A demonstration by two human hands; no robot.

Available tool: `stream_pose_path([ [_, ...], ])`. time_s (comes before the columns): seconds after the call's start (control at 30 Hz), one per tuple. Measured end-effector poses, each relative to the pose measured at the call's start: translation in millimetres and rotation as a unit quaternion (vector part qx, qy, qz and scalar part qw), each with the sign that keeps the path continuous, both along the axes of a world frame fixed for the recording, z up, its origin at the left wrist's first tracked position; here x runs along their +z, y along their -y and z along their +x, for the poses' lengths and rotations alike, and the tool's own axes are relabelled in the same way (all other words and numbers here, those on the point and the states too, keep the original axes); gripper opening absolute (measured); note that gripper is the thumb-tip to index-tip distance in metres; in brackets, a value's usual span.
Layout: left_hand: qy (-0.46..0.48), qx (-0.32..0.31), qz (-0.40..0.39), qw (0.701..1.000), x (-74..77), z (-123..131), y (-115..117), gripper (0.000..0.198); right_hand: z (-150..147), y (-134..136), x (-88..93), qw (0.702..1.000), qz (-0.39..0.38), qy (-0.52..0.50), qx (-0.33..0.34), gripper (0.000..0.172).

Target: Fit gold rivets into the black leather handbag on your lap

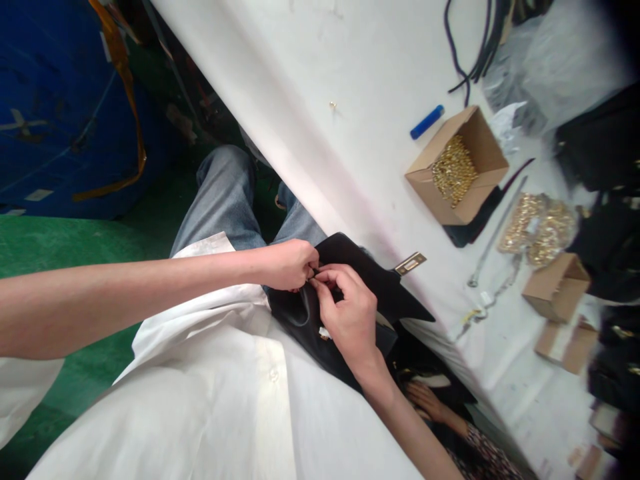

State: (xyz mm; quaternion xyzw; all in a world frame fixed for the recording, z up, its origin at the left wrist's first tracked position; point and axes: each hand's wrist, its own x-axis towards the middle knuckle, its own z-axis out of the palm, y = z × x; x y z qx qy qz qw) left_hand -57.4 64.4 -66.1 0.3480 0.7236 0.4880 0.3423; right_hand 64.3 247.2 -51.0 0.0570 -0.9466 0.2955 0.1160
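A black handbag (360, 267) with a smooth leather look rests on my lap against the table edge. From its flap a gold metal clasp plate (411, 263) sticks out toward the table. My left hand (294, 265) is closed on the bag's edge, its fingertips mostly hidden. Right beside it, my right hand (350, 310) pinches the same edge between thumb and fingers. Whatever small part lies between the fingertips is too small to make out. Under my right wrist a little white and gold piece (325, 333) shows on the bag.
On the white table (310, 60) are a cardboard box of gold fittings (425, 175), a blue tube (427, 122), bagged gold parts (537, 227), smaller boxes (556, 288) and black straps (483, 47). A co-worker's hand (430, 400) is near at lower right. A blue container (60, 107) stands left.
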Motion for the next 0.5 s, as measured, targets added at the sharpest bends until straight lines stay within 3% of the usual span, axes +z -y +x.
stream_pose_path([
  [0.03,0.006,0.0,-0.002,1.0,0.3,-0.3,0.2,0.017,0.2,-0.4,-0.3,1.0,0.005,0.004,-0.012,0.006],
  [0.13,0.024,-0.01,0.0,1.0,-2.7,-2.3,1.7,0.015,-0.6,-2.2,-2.1,0.999,0.013,0.014,-0.045,0.019],
  [0.23,0.044,-0.025,0.02,0.999,-7.1,-2.5,4.9,0.013,-3.0,-2.0,-3.1,0.999,0.015,0.021,-0.041,0.018],
  [0.3,0.061,-0.014,0.026,0.998,0.2,-0.2,7.7,0.01,-3.6,0.4,0.1,0.999,0.019,0.032,-0.039,0.016],
  [0.33,0.078,-0.005,0.017,0.997,9.2,1.7,8.8,0.007,-3.3,2.3,3.4,0.998,0.023,0.036,-0.041,0.017],
  [0.4,0.146,0.072,-0.052,0.985,36.7,7.4,9.4,0.008,-2.4,6.4,13.2,0.997,0.04,0.035,-0.053,0.021],
  [0.5,0.058,0.091,-0.062,0.992,83.8,21.2,5.8,0.031,-2.8,9.8,31.5,0.991,0.092,0.055,-0.079,0.023],
])
